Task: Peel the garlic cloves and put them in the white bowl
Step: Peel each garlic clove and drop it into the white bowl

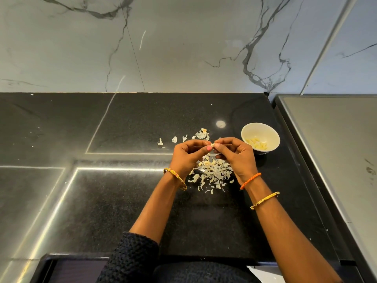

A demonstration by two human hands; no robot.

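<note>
Right now both hands meet above the black counter (pixel 122 201), pinching one small garlic clove (pixel 212 145) between them. The left hand (pixel 188 155) curls its fingers and thumb onto the clove from nine o'clock; the right hand (pixel 234 154) nips it from three o'clock. Beneath them, toward six o'clock, lies a heap of papery skins (pixel 212 174). The white bowl (pixel 260 137), holding peeled cloves (pixel 257 144), stands just beside the right hand at two o'clock.

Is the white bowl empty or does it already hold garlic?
Not empty. The round white bowl stands upright on the black stone counter, with several pale peeled garlic cloves lying on its bottom; far from full.
</note>
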